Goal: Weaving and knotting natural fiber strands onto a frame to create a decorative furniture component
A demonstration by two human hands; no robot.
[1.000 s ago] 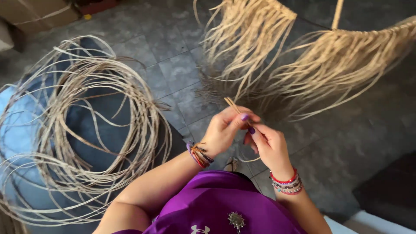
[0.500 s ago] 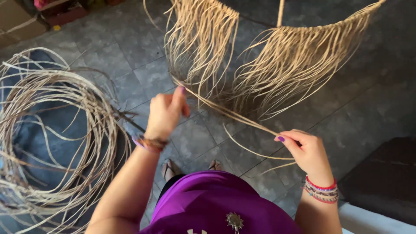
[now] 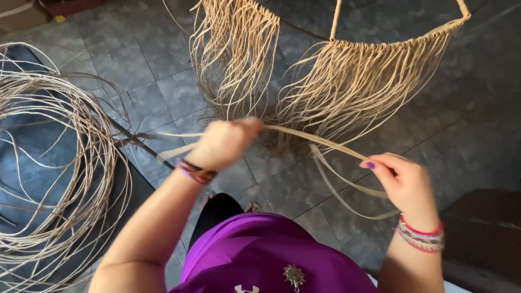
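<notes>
Closest in, a purple shirt (image 3: 255, 255) fills the lower edge. The right hand (image 3: 404, 182) pinches one end of a pale cane strip (image 3: 320, 144) between thumb and fingers. The left hand (image 3: 223, 142), blurred, is closed around the same strip further along, so it runs taut between the two hands, its loose ends trailing below. To the left a coil of cane (image 3: 54, 163) lies on a blue cloth (image 3: 32, 163). Beyond the hands a frame hung with cane fringe (image 3: 347, 81) stands on the grey tiled floor (image 3: 135, 70)

Pale matt cane strip (image 3: 325, 144), dry fibrous cane fringe (image 3: 347, 81), dull grey stone-tiled floor (image 3: 135, 70), smooth purple cloth top (image 3: 260, 255)
</notes>
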